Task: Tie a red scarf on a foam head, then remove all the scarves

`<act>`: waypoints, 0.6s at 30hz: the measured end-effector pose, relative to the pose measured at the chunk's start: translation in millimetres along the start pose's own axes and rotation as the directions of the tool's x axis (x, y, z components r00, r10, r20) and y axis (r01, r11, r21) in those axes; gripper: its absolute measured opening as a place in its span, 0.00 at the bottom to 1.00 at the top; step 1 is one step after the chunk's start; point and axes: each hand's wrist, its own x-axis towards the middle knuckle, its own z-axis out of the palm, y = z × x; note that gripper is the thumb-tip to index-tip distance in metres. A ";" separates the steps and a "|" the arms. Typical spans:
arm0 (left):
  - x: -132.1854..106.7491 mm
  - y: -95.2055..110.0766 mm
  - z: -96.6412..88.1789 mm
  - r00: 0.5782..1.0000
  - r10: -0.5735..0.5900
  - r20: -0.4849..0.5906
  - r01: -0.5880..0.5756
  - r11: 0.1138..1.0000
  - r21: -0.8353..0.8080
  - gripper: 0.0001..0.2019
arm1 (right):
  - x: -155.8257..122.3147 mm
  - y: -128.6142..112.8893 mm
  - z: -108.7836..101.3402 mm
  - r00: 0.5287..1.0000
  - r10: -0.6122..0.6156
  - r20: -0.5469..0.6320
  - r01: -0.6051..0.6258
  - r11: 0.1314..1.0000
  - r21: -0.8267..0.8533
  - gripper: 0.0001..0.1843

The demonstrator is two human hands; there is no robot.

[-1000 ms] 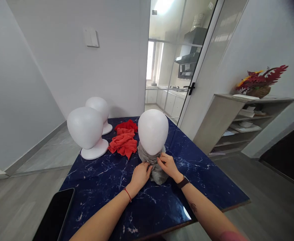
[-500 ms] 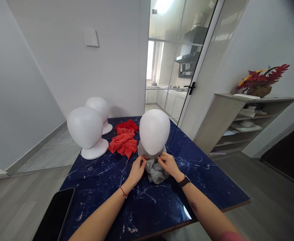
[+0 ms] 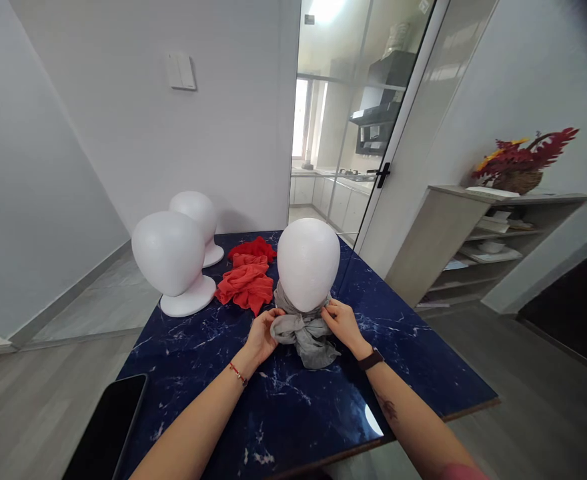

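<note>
A white mannequin head (image 3: 308, 261) stands upright on the dark blue marbled table. Around its neck is a grey scarf (image 3: 314, 343), tied at the front, with a loop out to the left and the ends hanging onto the table. My left hand (image 3: 263, 333) is closed on the left side of the scarf, beside the loop. On the right, my right hand (image 3: 342, 323) pinches the scarf near the neck. The fingertips of both hands are partly hidden by the cloth.
Two more white mannequin heads, a nearer head (image 3: 169, 255) and a farther head (image 3: 193, 210), stand at the left. Beside them lie a coral scarf (image 3: 246, 285) and a red scarf (image 3: 253, 249), crumpled. A black phone (image 3: 106, 427) rests at the near left. Behind the table is a glass door (image 3: 343, 127).
My left hand has moved left from the knot, and a loop of the scarf now spreads out beside it. My right hand has shifted slightly right. The scarf's ends hang more spread.
</note>
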 end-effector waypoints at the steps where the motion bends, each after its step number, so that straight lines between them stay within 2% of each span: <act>1: -1.1 1.2 -0.3 0.999 -0.030 0.025 0.030 0.999 -0.021 0.14 | 0.2 -0.1 0.0 1.000 0.011 -0.014 -0.011 1.000 0.014 0.24; 4: -3.0 3.0 -3.8 0.984 -0.121 0.132 0.125 0.992 -0.021 0.17 | 1.3 -1.0 -1.3 0.995 0.041 -0.087 -0.036 0.998 0.057 0.25; 6: -2.6 2.7 -8.2 0.952 -0.164 0.260 0.142 0.984 0.104 0.20 | 2.3 -1.9 -4.0 0.986 0.064 -0.156 -0.051 0.995 0.087 0.25; 9: -2.0 1.6 -12.8 0.902 -0.163 0.400 0.032 0.949 0.314 0.22 | 3.6 -2.4 -9.2 0.955 0.131 -0.265 -0.092 0.984 0.155 0.26; 12: -6.0 1.5 -9.7 0.911 -0.021 0.411 -0.170 0.890 0.424 0.21 | 4.6 -0.6 -11.6 0.923 0.234 -0.306 -0.142 0.945 0.295 0.26; 14: -11.4 1.8 -4.4 0.895 0.059 0.443 -0.326 0.764 0.556 0.24 | 5.4 1.3 -10.2 0.905 0.328 -0.271 -0.183 0.875 0.448 0.26; 15: -14.2 2.0 -1.8 0.884 0.075 0.461 -0.390 0.662 0.641 0.24 | 6.0 2.4 -9.0 0.892 0.381 -0.241 -0.204 0.818 0.538 0.26; 18: -19.6 2.6 2.1 0.882 0.102 0.459 -0.466 0.327 0.822 0.19 | 9.7 6.6 -7.1 0.836 0.535 -0.121 -0.246 0.563 0.789 0.22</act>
